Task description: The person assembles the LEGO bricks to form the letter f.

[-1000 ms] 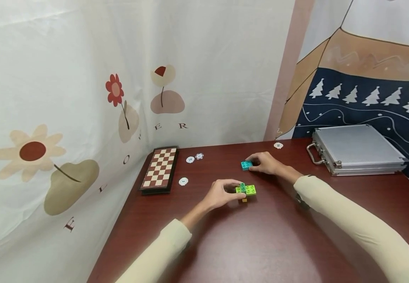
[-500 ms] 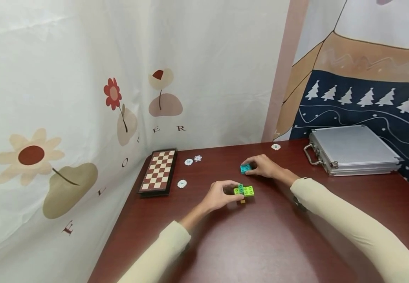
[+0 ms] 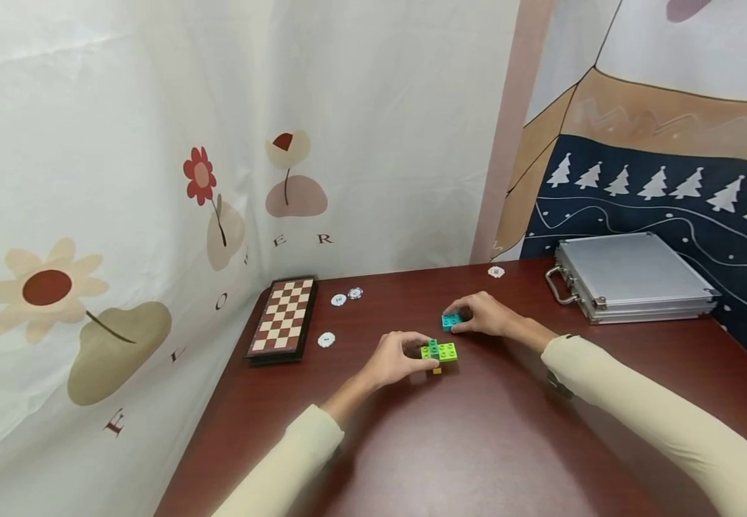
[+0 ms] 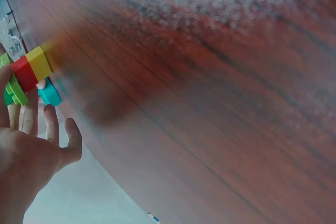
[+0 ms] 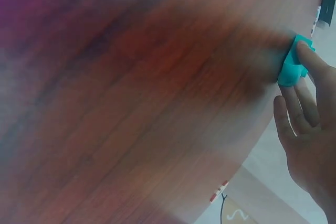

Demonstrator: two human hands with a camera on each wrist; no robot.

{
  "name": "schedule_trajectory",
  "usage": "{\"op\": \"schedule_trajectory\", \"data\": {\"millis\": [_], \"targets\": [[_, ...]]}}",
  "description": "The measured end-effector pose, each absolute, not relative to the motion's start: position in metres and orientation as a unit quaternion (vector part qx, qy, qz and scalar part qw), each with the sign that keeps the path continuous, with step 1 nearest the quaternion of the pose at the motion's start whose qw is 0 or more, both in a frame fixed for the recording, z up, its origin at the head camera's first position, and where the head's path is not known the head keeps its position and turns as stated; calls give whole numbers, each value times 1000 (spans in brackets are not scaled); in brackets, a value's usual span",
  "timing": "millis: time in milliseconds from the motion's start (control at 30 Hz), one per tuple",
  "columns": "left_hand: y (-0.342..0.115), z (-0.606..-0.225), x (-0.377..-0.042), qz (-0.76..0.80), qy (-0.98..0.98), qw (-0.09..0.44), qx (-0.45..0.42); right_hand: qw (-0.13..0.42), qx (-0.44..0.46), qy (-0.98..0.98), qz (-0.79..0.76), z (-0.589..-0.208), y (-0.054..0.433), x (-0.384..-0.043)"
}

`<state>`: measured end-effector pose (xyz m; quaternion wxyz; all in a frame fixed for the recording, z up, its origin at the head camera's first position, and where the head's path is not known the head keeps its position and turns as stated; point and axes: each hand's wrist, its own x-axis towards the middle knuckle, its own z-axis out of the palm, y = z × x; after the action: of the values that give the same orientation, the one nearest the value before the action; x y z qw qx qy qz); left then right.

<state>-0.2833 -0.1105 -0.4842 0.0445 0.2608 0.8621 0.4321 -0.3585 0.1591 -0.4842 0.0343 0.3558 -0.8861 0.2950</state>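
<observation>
My left hand (image 3: 395, 361) pinches a stack of toy building bricks between thumb and fingers. On top of the stack is a small green brick (image 3: 433, 347), across a longer lime-green brick (image 3: 448, 352). Under them, the left wrist view shows a red brick (image 4: 24, 73) and a yellow brick (image 4: 39, 63). Beyond the stack, my right hand (image 3: 486, 316) grips a teal brick (image 3: 450, 322), studs up, low over the dark red table. The right wrist view has the thumb on one side of this teal brick (image 5: 292, 69), its other fingers partly hidden behind.
A checkered game board (image 3: 283, 317) lies at the table's left edge. Poker chips lie near it, one (image 3: 326, 339) closest to my left hand, and another chip (image 3: 496, 272) is at the back edge. A silver case (image 3: 631, 273) stands at the back right, before the printed curtains.
My right hand has brought the teal brick a little toward me, closer to the stack. My left hand keeps hold of the stack nearly in place; the head view has turned slightly right.
</observation>
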Motion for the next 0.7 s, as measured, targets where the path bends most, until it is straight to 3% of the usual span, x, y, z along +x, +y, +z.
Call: {"op": "schedule_trajectory", "data": {"millis": [700], "targets": [[-111, -485, -282, 439, 860, 44, 256, 46, 381, -859, 339, -448, 168, -329]]}}
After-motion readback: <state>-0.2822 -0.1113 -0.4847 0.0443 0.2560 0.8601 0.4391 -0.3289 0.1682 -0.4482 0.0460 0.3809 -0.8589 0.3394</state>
